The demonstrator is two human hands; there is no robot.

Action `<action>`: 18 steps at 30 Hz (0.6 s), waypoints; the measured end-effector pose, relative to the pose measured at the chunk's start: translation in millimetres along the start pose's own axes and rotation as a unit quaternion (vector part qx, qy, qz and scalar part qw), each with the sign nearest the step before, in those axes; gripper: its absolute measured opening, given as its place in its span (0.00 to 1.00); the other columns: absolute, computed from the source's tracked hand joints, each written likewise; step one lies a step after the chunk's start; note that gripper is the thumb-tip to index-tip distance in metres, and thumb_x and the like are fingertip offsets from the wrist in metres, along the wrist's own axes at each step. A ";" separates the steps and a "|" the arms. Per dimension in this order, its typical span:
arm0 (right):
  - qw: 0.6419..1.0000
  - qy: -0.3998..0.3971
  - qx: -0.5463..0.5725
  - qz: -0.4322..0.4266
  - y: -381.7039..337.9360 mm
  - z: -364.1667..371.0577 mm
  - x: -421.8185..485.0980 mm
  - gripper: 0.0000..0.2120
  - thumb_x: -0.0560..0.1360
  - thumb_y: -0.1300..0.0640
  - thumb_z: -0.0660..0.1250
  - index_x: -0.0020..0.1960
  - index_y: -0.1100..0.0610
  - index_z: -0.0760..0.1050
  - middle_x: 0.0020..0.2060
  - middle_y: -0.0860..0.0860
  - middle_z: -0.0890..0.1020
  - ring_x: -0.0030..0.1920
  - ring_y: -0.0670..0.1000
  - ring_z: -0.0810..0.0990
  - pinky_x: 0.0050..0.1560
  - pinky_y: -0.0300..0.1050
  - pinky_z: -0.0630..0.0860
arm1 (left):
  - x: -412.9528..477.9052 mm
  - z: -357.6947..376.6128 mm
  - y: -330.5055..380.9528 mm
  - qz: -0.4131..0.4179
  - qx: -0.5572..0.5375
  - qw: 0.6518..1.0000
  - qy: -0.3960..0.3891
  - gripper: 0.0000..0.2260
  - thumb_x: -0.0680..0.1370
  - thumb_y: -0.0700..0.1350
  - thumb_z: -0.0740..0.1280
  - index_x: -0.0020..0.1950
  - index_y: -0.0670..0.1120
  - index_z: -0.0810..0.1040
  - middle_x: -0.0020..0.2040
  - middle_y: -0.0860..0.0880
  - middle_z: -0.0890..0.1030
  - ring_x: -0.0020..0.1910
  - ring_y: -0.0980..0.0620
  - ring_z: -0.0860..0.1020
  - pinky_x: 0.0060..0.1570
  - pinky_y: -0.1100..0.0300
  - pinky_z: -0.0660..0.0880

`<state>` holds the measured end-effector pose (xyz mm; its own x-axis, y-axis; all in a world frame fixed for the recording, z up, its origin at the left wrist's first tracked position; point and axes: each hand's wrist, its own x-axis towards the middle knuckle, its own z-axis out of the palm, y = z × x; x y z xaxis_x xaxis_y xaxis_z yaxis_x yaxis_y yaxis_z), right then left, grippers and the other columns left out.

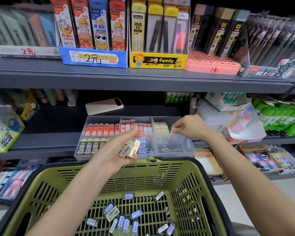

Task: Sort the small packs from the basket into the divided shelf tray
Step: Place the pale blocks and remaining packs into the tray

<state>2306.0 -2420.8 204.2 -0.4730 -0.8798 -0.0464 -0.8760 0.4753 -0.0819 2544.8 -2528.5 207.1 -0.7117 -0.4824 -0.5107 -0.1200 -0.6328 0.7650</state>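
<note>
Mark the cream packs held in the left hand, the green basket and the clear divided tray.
cream packs [129, 148]: head view, barcode-labelled face.
green basket [167, 170]: head view, far slotted wall.
divided tray [189, 145]: head view, right-hand outer wall.

The basket [160, 166] is olive green with a black rim and a slotted grid pattern, and the loose packs [125, 224] in it are blue-and-white or grey-and-white. The tray [192, 147] is clear, holding orange-red packs [102, 129] with white ends and black face marks, red-and-white packs [143, 127], plain pale-yellow blocks [162, 127], dark brown packs [88, 148] with cream tops and white 2B lettering, and blue-and-white packs [146, 147]; the cream-yellow packs [130, 148] in front carry a white barcode label. The shelf [126, 79] is grey, bearing 1 blue display box [94, 58] with a cat drawing, 1 yellow display box [157, 61] and 1 salmon-pink box [209, 65] dotted with holes.
</note>
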 end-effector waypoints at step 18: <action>0.943 0.134 0.273 -0.132 -89.1 -2.3 -52.1 0.14 0.73 0.44 0.67 0.54 0.50 0.81 0.40 0.38 0.78 0.46 0.43 0.72 0.55 0.45 0.67 | -2.4 7.7 -1.3 -0.018 -0.074 0.997 0.005 0.17 0.64 0.53 0.75 0.42 0.40 0.84 0.38 0.41 0.82 0.31 0.48 0.80 0.25 0.60 0.75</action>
<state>2408.5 -2417.3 216.3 -0.3157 -0.9016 0.2957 -0.8228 0.1050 -0.5585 2541.3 -2521.8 210.3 -0.7011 -0.4641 -0.5414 -0.0413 -0.7315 0.6806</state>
